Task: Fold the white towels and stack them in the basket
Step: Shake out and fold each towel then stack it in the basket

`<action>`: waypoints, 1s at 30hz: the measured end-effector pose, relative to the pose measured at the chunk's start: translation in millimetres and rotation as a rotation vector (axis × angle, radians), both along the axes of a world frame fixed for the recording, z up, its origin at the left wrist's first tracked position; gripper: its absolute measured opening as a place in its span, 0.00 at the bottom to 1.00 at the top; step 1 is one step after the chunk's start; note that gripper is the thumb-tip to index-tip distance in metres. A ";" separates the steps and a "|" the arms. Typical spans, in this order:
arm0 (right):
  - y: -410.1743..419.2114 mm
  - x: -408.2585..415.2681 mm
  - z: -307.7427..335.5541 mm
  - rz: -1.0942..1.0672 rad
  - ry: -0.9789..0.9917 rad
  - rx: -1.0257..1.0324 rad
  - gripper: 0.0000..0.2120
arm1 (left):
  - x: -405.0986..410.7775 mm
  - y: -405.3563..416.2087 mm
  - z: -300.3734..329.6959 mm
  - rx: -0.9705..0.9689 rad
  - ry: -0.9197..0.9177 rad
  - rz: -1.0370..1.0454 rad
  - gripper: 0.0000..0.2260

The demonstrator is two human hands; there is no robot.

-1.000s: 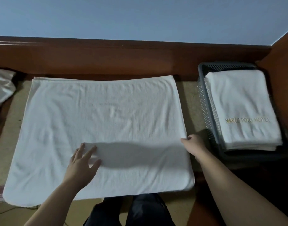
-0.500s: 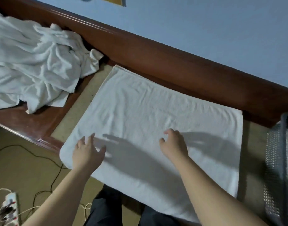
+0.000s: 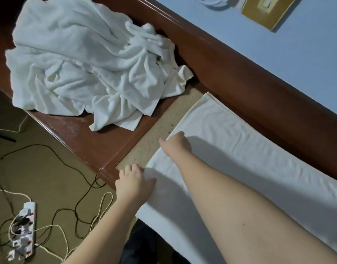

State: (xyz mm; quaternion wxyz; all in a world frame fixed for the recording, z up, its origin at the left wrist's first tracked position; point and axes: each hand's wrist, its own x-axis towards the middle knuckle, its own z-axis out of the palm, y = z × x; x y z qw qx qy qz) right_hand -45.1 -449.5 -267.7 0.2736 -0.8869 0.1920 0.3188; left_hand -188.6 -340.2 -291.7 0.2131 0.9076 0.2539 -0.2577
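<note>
Within the last second both hands had travelled from the middle and right side of the flat towel (image 3: 249,159) to its left edge. The left hand (image 3: 134,182) now rested at the near left corner, at about seven o'clock from the towel's centre, fingers bent over the hem; whether it had pinched the cloth I could not tell. The right hand (image 3: 176,142) sat at the same edge further along, at about ten o'clock, fingers curled down at the hem, its grip likewise hidden. The hands were apart, both along the one short side. The towel lay spread on the tan mat (image 3: 154,136) of the wooden table (image 3: 91,138), with the pile of unfolded towels (image 3: 83,60) at eleven o'clock. The basket was out of view. My reading: the next fold, left edge carried rightward, was about to begin.
</note>
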 end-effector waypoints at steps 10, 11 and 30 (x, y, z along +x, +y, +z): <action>16.7 -12.2 -9.1 -0.045 0.036 -0.145 0.28 | 9.9 10.3 -2.2 -0.168 -0.023 -0.040 0.11; 16.9 -17.8 -9.2 -0.011 0.063 -0.169 0.28 | 8.8 8.8 -0.1 -0.171 -0.044 -0.055 0.10; -2.3 -120.7 -0.8 -0.238 -0.129 0.147 0.09 | 172.7 -81.7 27.4 -0.035 -0.063 -0.544 0.26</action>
